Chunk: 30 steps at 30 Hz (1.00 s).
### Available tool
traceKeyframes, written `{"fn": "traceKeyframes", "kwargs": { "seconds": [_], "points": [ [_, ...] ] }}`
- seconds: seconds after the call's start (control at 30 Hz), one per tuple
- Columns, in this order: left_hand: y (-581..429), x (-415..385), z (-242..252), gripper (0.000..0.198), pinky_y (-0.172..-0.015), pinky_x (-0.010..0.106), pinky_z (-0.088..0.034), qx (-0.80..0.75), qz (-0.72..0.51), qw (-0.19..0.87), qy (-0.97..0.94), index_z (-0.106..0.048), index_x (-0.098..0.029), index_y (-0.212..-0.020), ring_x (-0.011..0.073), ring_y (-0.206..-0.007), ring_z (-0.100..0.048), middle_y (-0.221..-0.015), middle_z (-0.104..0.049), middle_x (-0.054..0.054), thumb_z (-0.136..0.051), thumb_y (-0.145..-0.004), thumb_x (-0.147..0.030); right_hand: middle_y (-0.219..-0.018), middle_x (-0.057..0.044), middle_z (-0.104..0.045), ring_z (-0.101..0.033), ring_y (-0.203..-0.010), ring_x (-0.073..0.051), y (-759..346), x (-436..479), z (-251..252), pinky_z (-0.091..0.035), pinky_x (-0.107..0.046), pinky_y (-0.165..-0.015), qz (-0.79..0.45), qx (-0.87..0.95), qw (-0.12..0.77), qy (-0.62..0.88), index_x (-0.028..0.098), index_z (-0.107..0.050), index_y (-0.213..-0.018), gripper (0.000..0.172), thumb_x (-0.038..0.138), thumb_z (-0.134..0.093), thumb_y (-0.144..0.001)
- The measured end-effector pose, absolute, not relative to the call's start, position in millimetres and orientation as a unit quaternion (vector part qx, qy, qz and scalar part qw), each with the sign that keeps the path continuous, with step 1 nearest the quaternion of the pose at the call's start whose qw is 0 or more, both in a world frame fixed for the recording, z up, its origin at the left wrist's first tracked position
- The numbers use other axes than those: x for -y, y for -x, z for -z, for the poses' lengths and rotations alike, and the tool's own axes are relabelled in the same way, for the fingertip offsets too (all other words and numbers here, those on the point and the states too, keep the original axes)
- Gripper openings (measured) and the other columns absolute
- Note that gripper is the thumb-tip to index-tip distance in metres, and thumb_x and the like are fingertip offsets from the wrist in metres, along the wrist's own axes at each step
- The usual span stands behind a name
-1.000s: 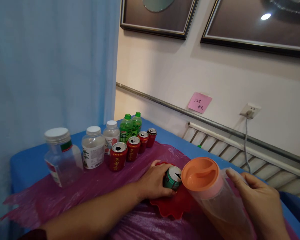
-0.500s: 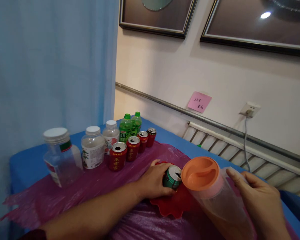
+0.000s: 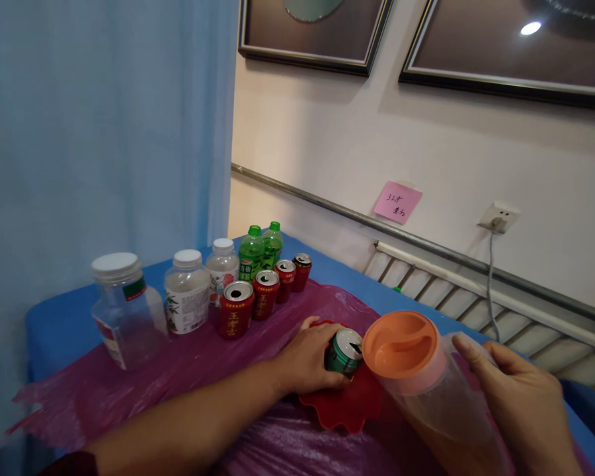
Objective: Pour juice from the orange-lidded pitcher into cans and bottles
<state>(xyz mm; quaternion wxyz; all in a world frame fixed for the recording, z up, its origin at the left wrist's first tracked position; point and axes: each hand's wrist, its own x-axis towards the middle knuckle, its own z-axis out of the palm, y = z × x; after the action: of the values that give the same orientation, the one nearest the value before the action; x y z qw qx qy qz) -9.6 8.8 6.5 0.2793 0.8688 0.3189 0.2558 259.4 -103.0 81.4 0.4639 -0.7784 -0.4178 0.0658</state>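
Note:
My left hand is closed around a green drink can with an opened top. The can is over a red scalloped plate. My right hand grips the handle of a clear plastic pitcher. The pitcher tilts left and has an orange lid close beside the can's top; brownish liquid shows in its lower part. I cannot tell whether any liquid is flowing between them.
Red cans, clear jars with white lids and green bottles stand at the back left on a purple plastic sheet and blue-covered table. A radiator and wall lie behind.
The view has shifted very slightly. Both hands, the can and the pitcher hold nearly the same positions.

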Motion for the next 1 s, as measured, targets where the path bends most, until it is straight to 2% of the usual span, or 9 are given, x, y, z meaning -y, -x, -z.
{"fn": "traceKeyframes", "kwargs": {
  "seconds": [0.53, 0.83, 1.0],
  "points": [
    [8.0, -6.7, -9.0, 0.064, -0.120, 0.053, -0.018, -0.326, -0.256, 0.303, -0.858, -0.061, -0.030, -0.120, 0.0311, -0.120, -0.061, -0.125, -0.070, 0.002, -0.088, -0.063, -0.039, -0.052, 0.004, -0.043, -0.042, -0.052, -0.014, -264.1, 101.8, -77.8, -0.033, -0.024, -0.043, -0.068, 0.427, 0.470, 0.770, 0.021, -0.058, -0.058, 0.051, 0.068, -0.068, -0.071],
    [8.2, -7.5, -8.1, 0.068, -0.120, 0.052, -0.018, -0.324, -0.247, 0.300, -0.863, -0.059, -0.032, -0.125, 0.0307, -0.122, -0.060, -0.128, -0.069, 0.003, -0.087, -0.063, -0.044, -0.051, 0.004, -0.047, -0.043, -0.049, -0.013, -261.9, 103.2, -82.5, -0.032, -0.024, -0.042, -0.033, 0.454, 0.473, 0.754, 0.021, -0.056, -0.057, 0.047, 0.063, -0.068, -0.074],
    [8.5, -7.9, -7.1, 0.066, -0.121, 0.050, -0.019, -0.318, -0.252, 0.295, -0.865, -0.060, -0.032, -0.123, 0.0290, -0.120, -0.061, -0.126, -0.070, 0.001, -0.086, -0.064, -0.044, -0.053, 0.004, -0.046, -0.044, -0.054, -0.014, -258.5, 104.9, -81.9, -0.034, -0.023, -0.044, -0.066, 0.417, 0.465, 0.778, 0.021, -0.059, -0.062, 0.048, 0.067, -0.067, -0.073]
  ]
}}
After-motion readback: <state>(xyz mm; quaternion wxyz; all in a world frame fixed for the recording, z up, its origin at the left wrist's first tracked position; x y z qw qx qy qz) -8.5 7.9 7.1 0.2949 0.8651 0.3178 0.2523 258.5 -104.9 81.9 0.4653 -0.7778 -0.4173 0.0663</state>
